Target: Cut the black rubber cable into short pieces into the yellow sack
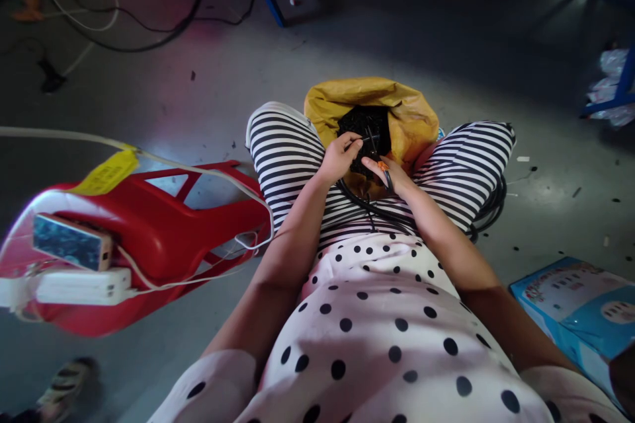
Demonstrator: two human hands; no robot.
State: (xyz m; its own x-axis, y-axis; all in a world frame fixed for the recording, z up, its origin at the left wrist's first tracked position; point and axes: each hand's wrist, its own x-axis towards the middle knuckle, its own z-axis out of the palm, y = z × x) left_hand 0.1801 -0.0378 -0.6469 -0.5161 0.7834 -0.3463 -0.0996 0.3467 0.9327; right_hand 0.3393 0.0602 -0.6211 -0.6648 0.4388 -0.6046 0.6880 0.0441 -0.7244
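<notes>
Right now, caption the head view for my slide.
Left hand pinches a black wire over a yellow bag; right hand rests beside it.

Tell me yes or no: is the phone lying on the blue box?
No, the phone rests on the red plastic stool at the left, while the blue box sits on the floor at the right.

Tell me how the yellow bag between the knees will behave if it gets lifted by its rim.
The yellow bag looks soft and crumpled, so it would probably sag rather than hold its shape. It seems packed with black parts, so likely heavy for its size. The rolled-down rim may slip.
</notes>
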